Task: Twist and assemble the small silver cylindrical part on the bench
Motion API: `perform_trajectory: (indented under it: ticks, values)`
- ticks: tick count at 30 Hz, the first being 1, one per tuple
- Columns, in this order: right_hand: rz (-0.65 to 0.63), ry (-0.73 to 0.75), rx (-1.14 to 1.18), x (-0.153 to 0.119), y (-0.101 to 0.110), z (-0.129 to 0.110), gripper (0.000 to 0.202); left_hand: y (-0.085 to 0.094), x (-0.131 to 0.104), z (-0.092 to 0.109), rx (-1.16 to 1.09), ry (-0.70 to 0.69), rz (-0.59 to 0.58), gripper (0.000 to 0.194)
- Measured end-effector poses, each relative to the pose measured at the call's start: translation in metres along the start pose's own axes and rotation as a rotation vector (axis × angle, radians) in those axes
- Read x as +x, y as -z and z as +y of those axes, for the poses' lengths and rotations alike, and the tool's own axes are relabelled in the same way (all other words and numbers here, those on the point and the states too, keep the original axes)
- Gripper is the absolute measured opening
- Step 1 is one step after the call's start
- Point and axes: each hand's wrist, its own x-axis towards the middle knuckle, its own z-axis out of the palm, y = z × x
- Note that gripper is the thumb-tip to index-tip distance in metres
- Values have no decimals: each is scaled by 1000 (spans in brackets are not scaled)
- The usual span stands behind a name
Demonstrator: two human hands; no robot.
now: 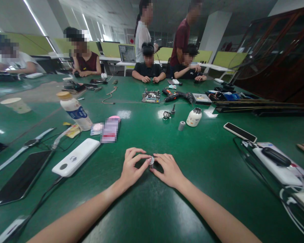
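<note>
A small silver metal cylinder [151, 161] stands on the green table [152, 206] right in front of me. My left hand [131, 167] grips it from the left with thumb and fingertips. My right hand [168, 169] pinches it from the right, fingers touching its top and side. Both forearms rest low over the table. Farther out, a second small grey cylinder [181, 125] stands beside a white jar [194, 117], with a small metal ring part [166, 115] and a dark bit [173, 109] to their left.
Left: white power bank [76, 157], dark tablet [21, 177], watch [30, 142], milk bottle [75, 110], paper cup [16, 105]. Right: phone [239, 132], another power bank with cables [277, 166]. Farther: circuit board [151, 96], power drill [178, 97]. Several people sit and stand at the far side.
</note>
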Motion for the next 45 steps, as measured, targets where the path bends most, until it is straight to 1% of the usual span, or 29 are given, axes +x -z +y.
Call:
perform_trajectory:
  ticks: [4,7,9,11,13,15,17,19,21,24,27,32,34,35,37,40,42,45]
  values:
    - [-2,-3,-13,0,0,-1,27,0,0,0,-3,21,-18,12]
    - [-2,-2,-14,1,1,-1,26,0,0,-1,-11,3,-40,15]
    - [-2,-2,-7,1,1,-1,26,1,0,-1,-22,-11,-32,15]
    - [-5,-3,1,0,1,-1,27,1,-1,-1,-28,-23,-2,15]
    - [-9,-5,4,0,0,0,28,1,-1,-2,2,-11,58,15]
    - [-10,-8,4,0,0,0,27,0,-2,-5,84,50,128,15]
    - [-7,-11,4,0,0,1,27,-2,-3,-9,181,146,145,15]
    - [-4,-12,5,0,0,0,27,-4,-4,-14,242,241,91,15]
    - [-7,-12,6,0,1,0,27,-6,-6,-20,269,294,25,15]
    - [-14,-16,3,0,1,0,28,-9,-8,-24,299,281,-14,16]
    - [-15,-18,-5,0,1,0,28,-8,-9,-23,326,274,-41,16]
    - [-12,-13,-2,0,0,0,28,-6,-5,-13,392,395,-148,18]
    - [-9,-12,4,0,-1,1,28,-5,-3,-11,393,416,-157,16]
    - [-6,-11,8,0,-1,1,28,-5,-3,-11,378,412,-139,15]
    - [-1,-6,14,-1,-1,1,28,-5,-2,-12,321,372,-68,13]
    - [3,-2,15,-1,-2,1,27,-4,-1,-12,203,261,45,12]
    - [4,-2,12,-1,-2,1,27,-4,-1,-11,131,185,77,12]
    - [6,0,5,-1,-2,2,27,-2,-2,-8,44,98,78,13]
